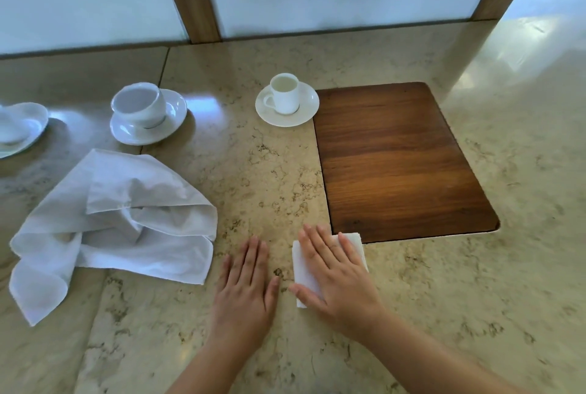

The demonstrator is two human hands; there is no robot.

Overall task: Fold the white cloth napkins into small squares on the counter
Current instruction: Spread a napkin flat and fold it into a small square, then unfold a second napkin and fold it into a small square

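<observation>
A small folded white napkin (302,270) lies on the beige stone counter (272,178) near the front centre. My right hand (336,276) lies flat on top of it, fingers spread, covering most of it. My left hand (245,286) rests flat on the bare counter just to the left of the folded napkin, holding nothing. A larger white napkin (117,228) lies loose and crumpled on the counter to the left, apart from both hands.
A dark wooden board (396,159) is set flush into the counter right of centre, touching the folded napkin's far corner. A small cup on a saucer (287,102) stands behind, a wider cup and saucer (146,114) further left, another dish (19,127) at the left edge. Frosted panels line the back.
</observation>
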